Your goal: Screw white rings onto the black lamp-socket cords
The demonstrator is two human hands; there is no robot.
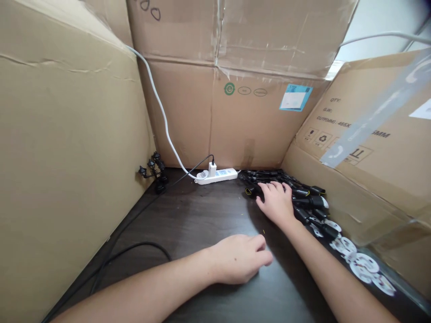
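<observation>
My left hand (240,260) rests low over the dark table with its fingers curled in. Whatever is inside it, if anything, is hidden under the palm. Farther off on the right, my right hand (278,204) is closed over a black tubular part (252,191) with a yellow rim, thumb on the near side and fingers on the far side. Its grip is partly hidden by the hand itself. Around that hand lies a pile of similar black parts (310,202). Nearer along the same side are several white round discs (367,262), some with small wires.
Large cardboard boxes wall in the left (67,134), back (188,112) and right (363,134). A white power strip (222,176) with a plugged-in adapter (212,168) lies at the back. A black cable (134,208) crosses the left side, past a small black multi-armed stand (158,170).
</observation>
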